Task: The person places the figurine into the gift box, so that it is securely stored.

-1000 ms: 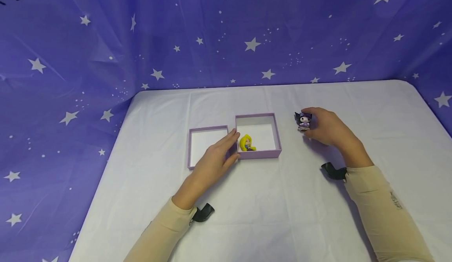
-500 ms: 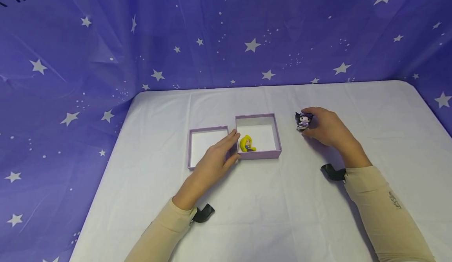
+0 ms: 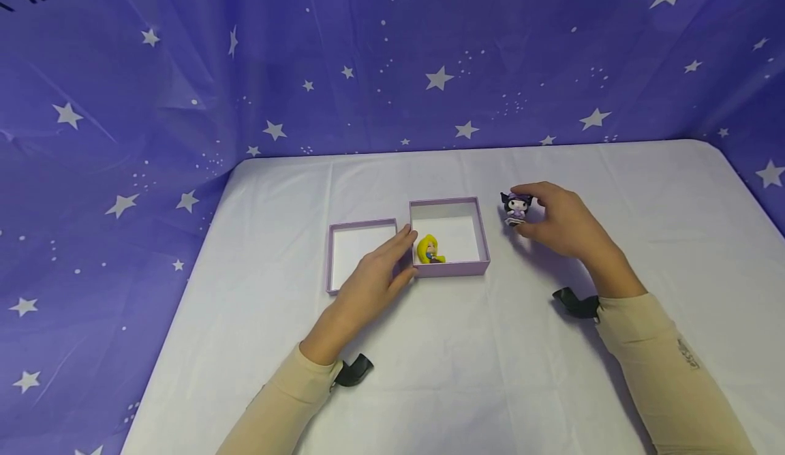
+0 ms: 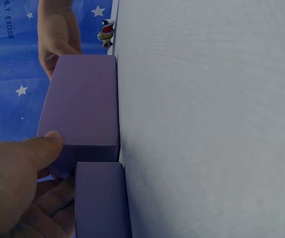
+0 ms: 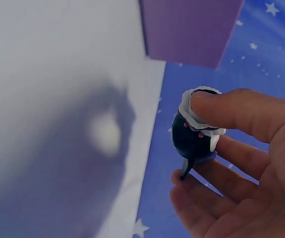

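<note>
In the head view, a lilac open-topped box [image 3: 450, 270] with a white inside stands on the table. Inside, at its near-left corner, sits a yellow-haired figurine [image 3: 427, 248]. My left hand [image 3: 371, 285] grips the box's near-left corner, thumb on the near wall and fingers along the left wall. Right of the box, my right hand [image 3: 567, 223] holds a black-and-purple, white-faced figurine [image 3: 517, 208] above the cloth. From the right wrist view, my thumb presses the white ruffled base of that figurine [image 5: 189, 136], with fingers under the other end.
A shallow lilac lid [image 3: 363, 223] lies left of the box, partly beneath my left hand. White cloth [image 3: 454, 359] covers the table, and a purple star-print curtain [image 3: 392, 53] hangs behind. Beyond the box in the left wrist view stands a small colourful figurine [image 4: 106, 33].
My right hand has moved slightly left toward the box, carrying the black-and-purple figurine. My left hand, the box and the yellow-haired figurine stay where they were.
</note>
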Available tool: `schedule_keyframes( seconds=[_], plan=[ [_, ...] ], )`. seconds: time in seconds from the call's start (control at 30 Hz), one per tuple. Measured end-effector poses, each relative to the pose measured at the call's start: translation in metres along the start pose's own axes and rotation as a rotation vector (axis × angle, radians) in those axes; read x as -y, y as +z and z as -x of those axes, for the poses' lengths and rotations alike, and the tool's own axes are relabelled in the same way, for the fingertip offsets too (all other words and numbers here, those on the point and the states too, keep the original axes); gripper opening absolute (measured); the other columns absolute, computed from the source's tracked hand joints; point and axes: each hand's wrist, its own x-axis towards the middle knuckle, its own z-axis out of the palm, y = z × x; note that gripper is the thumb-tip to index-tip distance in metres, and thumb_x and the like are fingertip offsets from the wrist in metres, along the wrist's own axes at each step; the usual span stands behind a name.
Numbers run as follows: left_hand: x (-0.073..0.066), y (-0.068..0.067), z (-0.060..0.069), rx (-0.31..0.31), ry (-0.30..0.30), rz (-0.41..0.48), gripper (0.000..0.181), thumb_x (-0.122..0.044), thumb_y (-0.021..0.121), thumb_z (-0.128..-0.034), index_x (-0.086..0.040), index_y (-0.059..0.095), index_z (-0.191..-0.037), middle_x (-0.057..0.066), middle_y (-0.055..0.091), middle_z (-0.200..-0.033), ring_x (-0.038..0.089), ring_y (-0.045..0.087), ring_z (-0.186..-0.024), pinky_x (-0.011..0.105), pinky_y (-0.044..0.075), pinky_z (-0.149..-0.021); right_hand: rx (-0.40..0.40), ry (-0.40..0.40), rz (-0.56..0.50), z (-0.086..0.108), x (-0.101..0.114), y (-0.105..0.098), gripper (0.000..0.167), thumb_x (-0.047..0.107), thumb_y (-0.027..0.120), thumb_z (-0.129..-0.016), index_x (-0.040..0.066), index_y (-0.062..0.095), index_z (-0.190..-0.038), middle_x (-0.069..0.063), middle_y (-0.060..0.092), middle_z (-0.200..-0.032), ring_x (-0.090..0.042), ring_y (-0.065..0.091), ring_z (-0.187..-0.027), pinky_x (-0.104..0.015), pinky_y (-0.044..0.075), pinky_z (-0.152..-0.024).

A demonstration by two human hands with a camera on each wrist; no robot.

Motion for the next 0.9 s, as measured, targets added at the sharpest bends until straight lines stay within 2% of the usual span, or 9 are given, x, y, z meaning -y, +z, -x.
schedule_keyframes(
  seconds=[0.2, 0.4, 0.9],
  plan=[
    [0.0, 0.0, -0.001, -0.007, 0.005, -0.001, 0.061, -0.018, 0.069, -0.0924, -0.004, 0.044, -0.146, 0.01, 0.038, -0.152, 0.019, 0.037, -0.138, 0.029, 0.031, -0.112, -0.024, -0.025, -0.03, 0.0, 0.022, -0.004, 0.06, 0.009, 0.08, -0.075, 0.009, 0.059, -0.131, -0.015, 0.059, -0.128, -0.041, 0.056, -0.108, -0.054, 0.045, -0.091],
    [-0.001, -0.001, -0.001, -0.004, 0.004, 0.0, 0.061, -0.019, 0.069, -0.0928, -0.004, 0.043, -0.146, 0.01, 0.038, -0.152, 0.019, 0.037, -0.138, 0.029, 0.031, -0.112, -0.05, -0.087, -0.074, -0.003, 0.04, -0.003, 0.058, 0.005, 0.08, -0.074, 0.008, 0.061, -0.128, -0.013, 0.061, -0.125, -0.038, 0.059, -0.107, -0.051, 0.047, -0.094],
    [0.0, 0.0, 0.0, 0.014, -0.014, -0.006, 0.061, -0.02, 0.068, -0.0936, -0.005, 0.042, -0.147, 0.01, 0.037, -0.153, 0.019, 0.035, -0.138, 0.029, 0.029, -0.112, 0.016, -0.183, -0.061, -0.011, 0.069, 0.017, 0.061, 0.013, 0.083, -0.073, 0.009, 0.06, -0.129, -0.006, 0.06, -0.124, -0.029, 0.059, -0.112, -0.047, 0.048, -0.096]
  ],
)
